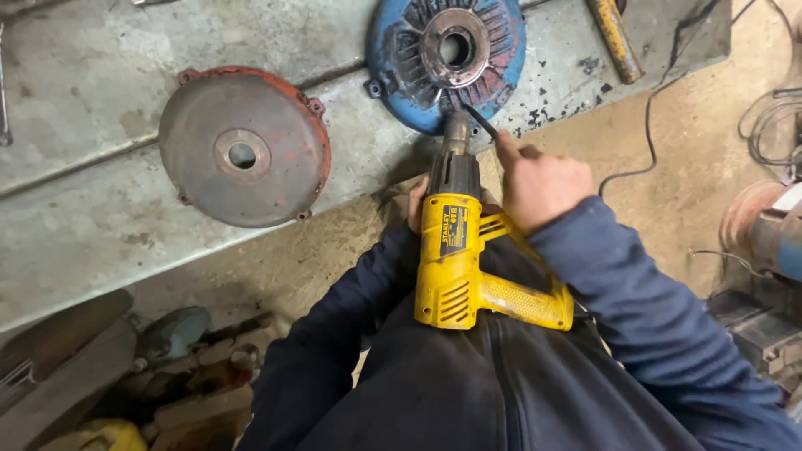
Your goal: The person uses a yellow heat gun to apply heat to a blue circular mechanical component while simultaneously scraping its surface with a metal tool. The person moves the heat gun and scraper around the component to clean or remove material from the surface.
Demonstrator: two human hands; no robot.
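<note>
A yellow heat gun (455, 267) lies along my lap, its dark nozzle aimed at the lower rim of a blue round motor end cover (401, 50). My left hand (414, 205) is mostly hidden behind the gun's body and grips it from the left side. My right hand (541, 185) is closed on a thin dark pointed tool (480, 122). The tool's tip rests on the blue cover's edge, just right of the nozzle. The gun's handle sticks out to the right with no hand on it.
A rusty red-rimmed round cover (244, 146) lies on the grey metal plate (83, 92) to the left. A yellow-handled tool (614, 38) lies at the top right, and a black cable (647, 142) crosses the dirt floor. A motor (769, 225) sits at the right and scrap parts (167, 359) at the lower left.
</note>
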